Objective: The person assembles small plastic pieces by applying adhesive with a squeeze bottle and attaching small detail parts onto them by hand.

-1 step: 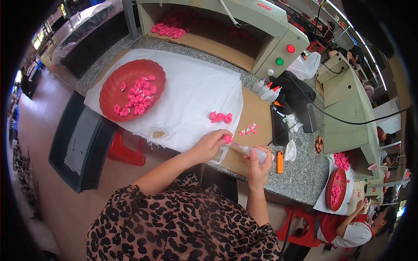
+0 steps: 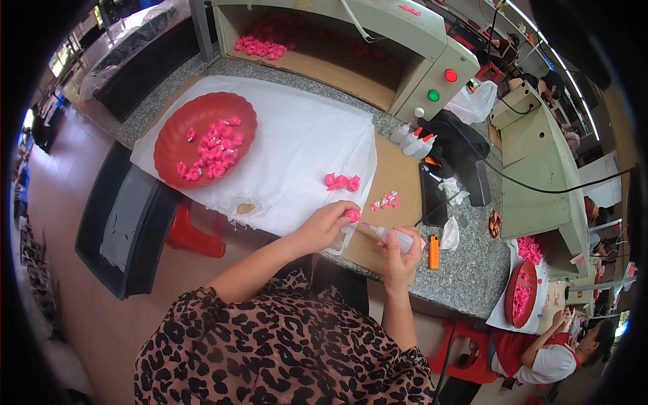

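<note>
While the left hand (image 2: 329, 221) pinches a small, rounded pink piece (image 2: 352, 215), the right hand (image 2: 399, 262) grips a bottle (image 2: 406, 240).
Left thumb and fingertips close on the piece near the white sheet's (image 2: 297, 128) edge; right fingers wrap the translucent bottle, its thin tip (image 2: 366, 224) just beside the piece. A scalloped red bowl (image 2: 170, 138) of similar pieces (image 2: 219, 150) rests on the torn sheet, over a speckled stone counter (image 2: 466, 283).
</note>
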The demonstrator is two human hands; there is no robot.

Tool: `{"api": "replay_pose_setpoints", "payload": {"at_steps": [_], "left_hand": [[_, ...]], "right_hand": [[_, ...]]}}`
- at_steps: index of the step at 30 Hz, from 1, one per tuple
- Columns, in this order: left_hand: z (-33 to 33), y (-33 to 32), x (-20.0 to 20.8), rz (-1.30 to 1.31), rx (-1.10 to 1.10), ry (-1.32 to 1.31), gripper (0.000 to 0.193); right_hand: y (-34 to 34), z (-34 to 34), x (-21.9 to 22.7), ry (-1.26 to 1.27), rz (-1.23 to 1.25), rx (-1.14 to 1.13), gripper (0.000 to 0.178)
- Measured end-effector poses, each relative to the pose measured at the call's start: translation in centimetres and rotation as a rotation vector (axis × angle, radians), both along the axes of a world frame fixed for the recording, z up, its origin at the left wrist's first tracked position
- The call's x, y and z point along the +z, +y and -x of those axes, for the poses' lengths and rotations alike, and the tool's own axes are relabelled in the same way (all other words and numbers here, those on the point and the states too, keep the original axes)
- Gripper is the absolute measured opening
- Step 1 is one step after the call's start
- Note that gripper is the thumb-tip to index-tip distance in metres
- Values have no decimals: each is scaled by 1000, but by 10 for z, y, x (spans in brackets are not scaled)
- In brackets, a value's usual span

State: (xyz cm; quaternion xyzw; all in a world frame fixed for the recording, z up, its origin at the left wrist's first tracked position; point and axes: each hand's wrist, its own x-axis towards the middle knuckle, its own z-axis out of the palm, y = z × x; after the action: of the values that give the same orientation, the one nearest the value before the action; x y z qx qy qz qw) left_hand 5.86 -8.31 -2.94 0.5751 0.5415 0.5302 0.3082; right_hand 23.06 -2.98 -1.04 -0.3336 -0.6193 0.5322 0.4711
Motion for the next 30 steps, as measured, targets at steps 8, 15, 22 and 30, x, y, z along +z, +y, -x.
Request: {"api": "replay_pose_setpoints", "payload": {"at_steps": [8,15,22,30], "left_hand": [[-2,0,-4,44,1,-102,18],[-2,5,-21,-55,-6,-189,22],[-3,5,-19,-120,52,-137,24],[-4,5,-19,-81,67,-130,24]], "right_hand": [[-2,3,-2,42,6,-1,18],[-6,4,-14,104,68,-61,18],[-13,12,-13,199,86,-111,16],[-13,10,-12,129,19,-93,17]]}}
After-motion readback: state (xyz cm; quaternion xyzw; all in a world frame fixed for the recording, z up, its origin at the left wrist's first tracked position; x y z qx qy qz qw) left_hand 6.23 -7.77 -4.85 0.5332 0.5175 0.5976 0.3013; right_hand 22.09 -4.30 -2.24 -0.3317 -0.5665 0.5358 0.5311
